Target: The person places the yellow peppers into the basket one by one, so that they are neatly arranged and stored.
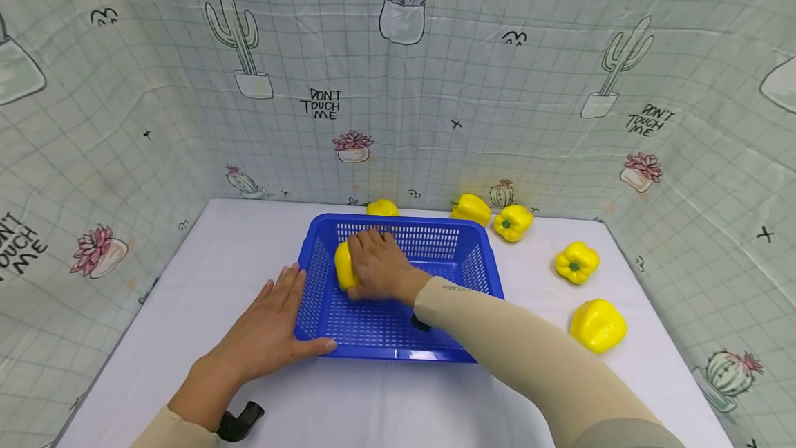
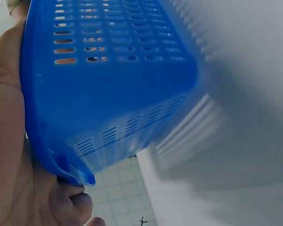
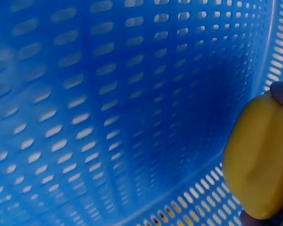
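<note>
A blue perforated plastic basket [image 1: 398, 352] stands on the white table. Inside it, toward the left end, my right hand [image 1: 381, 267] grips a yellow bell pepper [image 1: 345, 267] from above. The right wrist view shows that same pepper [image 3: 257, 157] at the right edge, with fingertips at its top and bottom and the basket's slotted floor beside it. My left hand [image 1: 264, 327] rests at the basket's front left corner, fingers straight along the left rim and thumb over the front rim. In the left wrist view, the palm [image 2: 7, 127] lies against the basket's outer edge.
Behind the basket sits one yellow pepper [image 1: 382, 208], partly hidden by the rim. Two more peppers, one of them [image 1: 513, 222] stem-forward, lie at the back right. Farther right are another pepper [image 1: 577, 263] and a larger one [image 1: 598, 325]. A cactus-print cloth [image 1: 398, 88] surrounds the table.
</note>
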`<action>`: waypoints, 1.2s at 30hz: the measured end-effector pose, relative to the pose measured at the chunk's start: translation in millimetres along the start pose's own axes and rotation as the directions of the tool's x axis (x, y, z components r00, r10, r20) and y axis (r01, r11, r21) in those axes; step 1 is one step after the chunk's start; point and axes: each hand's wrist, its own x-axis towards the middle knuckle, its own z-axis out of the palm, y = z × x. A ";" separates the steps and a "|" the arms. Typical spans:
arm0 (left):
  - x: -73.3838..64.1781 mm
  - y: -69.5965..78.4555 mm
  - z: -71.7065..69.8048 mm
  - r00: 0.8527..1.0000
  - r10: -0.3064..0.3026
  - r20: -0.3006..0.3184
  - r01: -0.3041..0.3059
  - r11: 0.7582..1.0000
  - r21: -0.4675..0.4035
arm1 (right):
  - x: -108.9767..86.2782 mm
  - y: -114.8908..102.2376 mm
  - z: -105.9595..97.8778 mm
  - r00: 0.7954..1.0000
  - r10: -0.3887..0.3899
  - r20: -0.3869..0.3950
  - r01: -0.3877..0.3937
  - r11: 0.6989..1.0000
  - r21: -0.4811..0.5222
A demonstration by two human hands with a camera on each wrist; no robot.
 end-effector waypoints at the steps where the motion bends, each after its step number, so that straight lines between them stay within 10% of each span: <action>1: 0.1 0.9 0.2 1.000 0.000 0.002 0.000 1.000 0.000 | 0.4 -1.1 0.8 1.000 0.003 0.007 -0.003 1.000 0.002; 36: 4.1 10.7 5.4 1.000 0.004 0.015 -0.004 1.000 0.017 | 4.6 2.1 15.0 0.998 0.062 0.017 -0.063 0.997 0.050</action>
